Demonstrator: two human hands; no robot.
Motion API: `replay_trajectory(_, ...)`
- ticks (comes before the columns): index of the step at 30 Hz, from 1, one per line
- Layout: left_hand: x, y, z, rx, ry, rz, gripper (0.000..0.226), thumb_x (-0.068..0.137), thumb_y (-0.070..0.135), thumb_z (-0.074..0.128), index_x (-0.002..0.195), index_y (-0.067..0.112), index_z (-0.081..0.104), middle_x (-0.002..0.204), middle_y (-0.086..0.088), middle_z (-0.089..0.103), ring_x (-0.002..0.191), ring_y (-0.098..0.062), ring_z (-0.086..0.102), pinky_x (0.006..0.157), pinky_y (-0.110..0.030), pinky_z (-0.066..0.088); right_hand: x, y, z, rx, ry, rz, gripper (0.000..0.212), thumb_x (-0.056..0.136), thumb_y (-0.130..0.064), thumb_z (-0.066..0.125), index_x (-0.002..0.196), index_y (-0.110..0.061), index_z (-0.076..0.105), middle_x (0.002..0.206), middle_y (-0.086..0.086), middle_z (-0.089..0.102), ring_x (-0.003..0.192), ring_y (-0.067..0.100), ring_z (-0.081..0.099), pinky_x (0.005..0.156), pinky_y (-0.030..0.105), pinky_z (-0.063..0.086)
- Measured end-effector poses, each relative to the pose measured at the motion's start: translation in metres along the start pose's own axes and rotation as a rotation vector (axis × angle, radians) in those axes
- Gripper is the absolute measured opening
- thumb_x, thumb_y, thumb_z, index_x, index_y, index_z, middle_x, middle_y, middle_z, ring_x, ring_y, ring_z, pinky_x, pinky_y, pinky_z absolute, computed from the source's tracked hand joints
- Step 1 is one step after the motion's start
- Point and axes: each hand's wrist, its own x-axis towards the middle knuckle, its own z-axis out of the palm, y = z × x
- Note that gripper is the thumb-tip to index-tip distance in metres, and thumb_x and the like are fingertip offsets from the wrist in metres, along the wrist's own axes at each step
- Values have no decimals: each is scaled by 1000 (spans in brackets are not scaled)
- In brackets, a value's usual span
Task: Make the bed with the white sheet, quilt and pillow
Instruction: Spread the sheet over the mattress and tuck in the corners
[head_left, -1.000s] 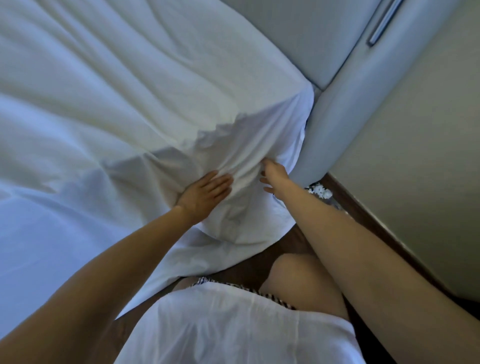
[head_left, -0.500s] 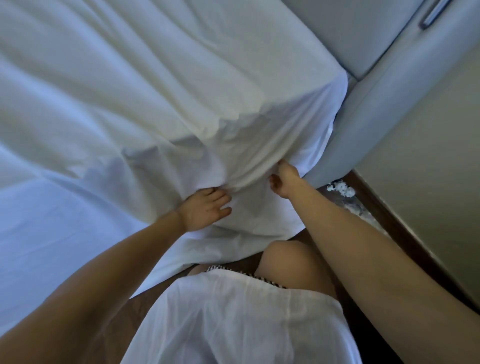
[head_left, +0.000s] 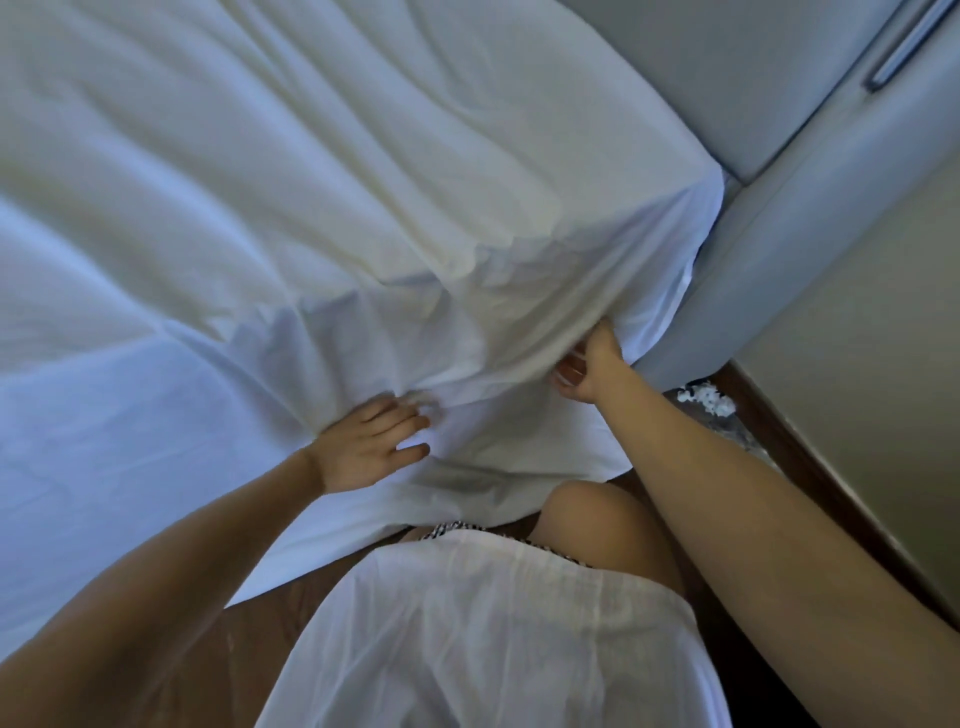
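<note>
We see the white sheet (head_left: 322, 218) draped over the bed corner beside the padded headboard (head_left: 769, 67); its loose hem hangs below both hands. Our right hand (head_left: 589, 366), nearer the corner, pinches a fold. Our left hand (head_left: 371, 447) presses flat, fingers straight. The fabric is thin, soft and creased; we judge tucking comes next.

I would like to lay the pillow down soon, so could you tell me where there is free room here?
The sheet lies bare across the bed top, left of the headboard. The corner is crowded: the left hand presses the hanging sheet and the right hand grips it beside the bed frame.
</note>
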Motion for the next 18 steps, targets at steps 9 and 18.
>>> replay_trajectory(9,7,-45,-103,184,341,-921,42,92,16,52,133,12,45,139,-20,42,132,-36,33,113,-51,15,-31,4,41,-15,98,-145,24,95,-16,41,73,-14,53,66,2,49,54,15,43,43,21,42)
replay_trajectory(18,-69,-67,-142,153,106,-1304,57,98,43,28,136,3,44,132,-18,54,110,-37,54,96,-42,35,-124,28,76,-701,374,-1158,70,95,-41,45,153,-20,12,159,11,11,145,28,19,112,45,19)
